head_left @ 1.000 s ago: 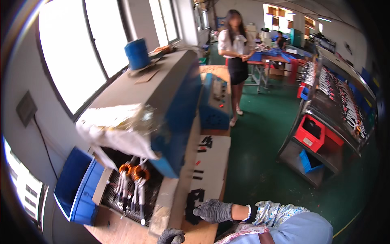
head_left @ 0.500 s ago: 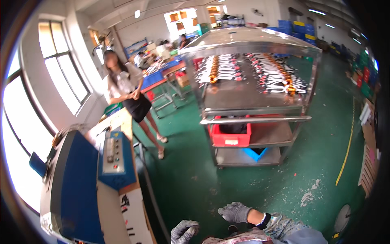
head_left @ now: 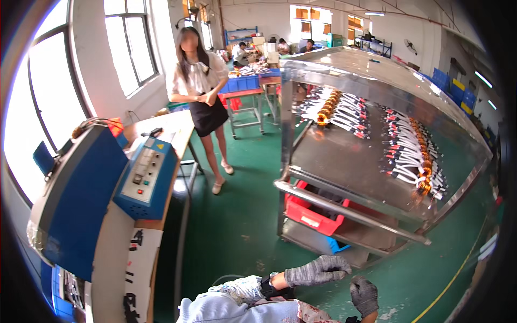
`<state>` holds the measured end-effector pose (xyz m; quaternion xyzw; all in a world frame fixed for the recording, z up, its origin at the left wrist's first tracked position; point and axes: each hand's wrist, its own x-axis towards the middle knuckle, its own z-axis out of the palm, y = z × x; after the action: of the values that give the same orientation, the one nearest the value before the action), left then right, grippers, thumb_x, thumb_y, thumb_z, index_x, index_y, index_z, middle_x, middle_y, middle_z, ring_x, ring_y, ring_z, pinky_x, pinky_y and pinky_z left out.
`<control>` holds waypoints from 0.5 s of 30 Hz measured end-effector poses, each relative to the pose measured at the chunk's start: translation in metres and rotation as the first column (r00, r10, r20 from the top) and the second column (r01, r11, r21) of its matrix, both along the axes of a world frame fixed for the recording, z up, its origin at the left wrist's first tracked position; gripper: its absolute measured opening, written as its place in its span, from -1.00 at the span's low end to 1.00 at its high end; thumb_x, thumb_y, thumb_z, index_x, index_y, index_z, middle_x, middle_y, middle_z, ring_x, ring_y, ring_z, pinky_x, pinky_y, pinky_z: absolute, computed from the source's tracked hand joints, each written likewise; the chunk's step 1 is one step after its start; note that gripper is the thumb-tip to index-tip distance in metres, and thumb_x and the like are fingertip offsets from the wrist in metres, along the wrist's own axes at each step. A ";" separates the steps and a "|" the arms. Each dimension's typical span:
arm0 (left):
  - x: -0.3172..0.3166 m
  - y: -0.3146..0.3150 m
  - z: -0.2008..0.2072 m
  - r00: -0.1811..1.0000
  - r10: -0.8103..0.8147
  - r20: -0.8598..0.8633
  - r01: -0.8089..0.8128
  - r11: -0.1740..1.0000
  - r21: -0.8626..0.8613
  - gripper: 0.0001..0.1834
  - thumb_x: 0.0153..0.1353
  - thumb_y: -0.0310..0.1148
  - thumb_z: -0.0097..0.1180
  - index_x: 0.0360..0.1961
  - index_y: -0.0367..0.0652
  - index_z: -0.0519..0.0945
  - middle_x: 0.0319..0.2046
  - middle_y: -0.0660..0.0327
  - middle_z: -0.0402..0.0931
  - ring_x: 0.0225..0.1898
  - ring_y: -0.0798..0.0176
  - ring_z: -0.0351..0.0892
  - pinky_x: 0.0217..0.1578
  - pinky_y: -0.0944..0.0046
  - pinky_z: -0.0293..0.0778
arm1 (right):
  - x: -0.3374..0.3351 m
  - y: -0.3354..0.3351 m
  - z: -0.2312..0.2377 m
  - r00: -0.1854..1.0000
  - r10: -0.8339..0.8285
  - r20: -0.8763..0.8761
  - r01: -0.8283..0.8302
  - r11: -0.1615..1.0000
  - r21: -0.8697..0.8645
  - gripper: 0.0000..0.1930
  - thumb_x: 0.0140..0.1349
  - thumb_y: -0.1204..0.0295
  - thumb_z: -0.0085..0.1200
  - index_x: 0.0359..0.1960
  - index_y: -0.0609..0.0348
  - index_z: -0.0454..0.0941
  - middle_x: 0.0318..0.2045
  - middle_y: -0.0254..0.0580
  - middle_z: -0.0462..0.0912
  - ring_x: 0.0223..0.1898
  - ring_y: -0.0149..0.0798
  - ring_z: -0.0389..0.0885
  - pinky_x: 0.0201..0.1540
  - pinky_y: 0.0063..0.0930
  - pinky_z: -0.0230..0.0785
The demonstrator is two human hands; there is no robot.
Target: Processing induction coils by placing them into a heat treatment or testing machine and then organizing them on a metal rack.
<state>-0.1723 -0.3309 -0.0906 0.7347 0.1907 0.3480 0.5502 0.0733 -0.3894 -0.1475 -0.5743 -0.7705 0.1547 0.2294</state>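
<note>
My left hand (head_left: 318, 271), in a grey knit glove with a black band at the wrist, reaches across in front of my body. Its fingers are loosely curled together, and nothing shows in them. My right hand (head_left: 364, 296), gloved alike, is close beside it, fingers bent inward with no object visible. Both hang in the air, nearest to the metal cart (head_left: 350, 207) ahead on the right. On the cart's shelf lie rows of copper-coloured wire coils (head_left: 423, 156) with white leads and dark and red ends. Neither hand touches the cart.
At left stands a blue machine (head_left: 81, 199) with a control box (head_left: 144, 175) on a bench. A person (head_left: 202, 86) stands beyond it, hands clasped. A red bin (head_left: 312, 212) sits on the cart's lower shelf. Farther back are worktables with a blue bin (head_left: 245, 83) and seated people.
My view has turned and come nearer to the cart, which now looms larger at right. Both hands have shifted rightward in view. The standing person appears closer.
</note>
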 end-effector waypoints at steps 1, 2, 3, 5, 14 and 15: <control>0.013 0.013 -0.002 0.998 -0.053 0.042 0.054 0.998 -0.026 -0.74 0.27 -0.33 -0.01 -0.09 -0.23 0.47 -0.25 0.15 0.47 -0.15 0.26 0.45 -0.10 0.27 0.39 | 0.010 0.012 0.009 0.999 -0.033 -0.033 0.034 0.999 0.010 -0.84 0.06 0.40 0.00 -0.33 0.14 0.53 -0.35 -0.03 0.59 -0.29 0.04 0.56 -0.21 -0.19 0.40; 0.028 0.025 -0.003 0.996 -0.064 0.055 0.066 0.997 -0.034 -0.74 0.27 -0.33 -0.01 -0.09 -0.23 0.47 -0.25 0.15 0.47 -0.15 0.26 0.45 -0.10 0.27 0.39 | 0.020 0.021 0.018 0.995 -0.067 -0.070 0.069 0.997 0.020 -0.86 0.05 0.44 0.01 -0.34 0.15 0.52 -0.36 -0.03 0.58 -0.31 0.04 0.56 -0.23 -0.21 0.40; 0.042 0.034 -0.002 0.992 -0.102 0.080 0.102 0.995 0.006 -0.75 0.26 -0.33 0.00 -0.08 -0.22 0.47 -0.23 0.15 0.47 -0.14 0.27 0.44 -0.09 0.27 0.38 | 0.031 0.021 0.030 0.987 -0.149 -0.053 0.152 0.987 0.061 -0.90 0.03 0.49 0.01 -0.39 0.20 0.50 -0.41 -0.03 0.57 -0.36 0.03 0.56 -0.25 -0.26 0.41; 0.072 0.060 -0.009 0.976 -0.180 0.123 0.178 0.984 0.028 -0.75 0.26 -0.33 0.01 -0.08 -0.19 0.48 -0.21 0.15 0.47 -0.10 0.27 0.41 -0.06 0.27 0.36 | 0.061 0.033 0.037 0.975 -0.198 -0.104 0.212 0.966 0.148 -0.91 0.02 0.52 0.01 -0.40 0.22 0.49 -0.44 -0.04 0.56 -0.39 -0.01 0.56 -0.27 -0.28 0.41; 0.170 0.117 -0.005 0.992 -0.115 0.043 0.111 0.991 0.074 -0.78 0.26 -0.35 0.01 -0.12 -0.21 0.49 -0.20 0.16 0.46 -0.11 0.25 0.42 -0.03 0.25 0.35 | 0.264 0.071 -0.013 0.899 -0.336 -0.281 0.425 0.825 0.374 -0.90 0.11 0.46 0.00 -0.41 0.24 0.46 -0.51 -0.24 0.48 -0.46 -0.36 0.47 -0.34 -0.48 0.35; 0.177 0.122 0.000 0.989 -0.094 0.114 0.089 0.995 0.051 -0.76 0.26 -0.33 0.00 -0.12 -0.22 0.49 -0.22 0.16 0.46 -0.12 0.24 0.42 -0.05 0.24 0.35 | 0.288 0.080 -0.015 0.793 -0.353 -0.496 0.562 0.739 0.372 -0.85 0.11 0.42 0.03 -0.32 0.21 0.48 -0.42 -0.20 0.51 -0.36 -0.32 0.45 -0.24 -0.46 0.32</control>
<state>0.0047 -0.2086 -0.0910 0.7335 0.1164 0.3691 0.5588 0.3611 -0.3094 -0.1629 -0.6258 -0.5515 -0.0015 0.5516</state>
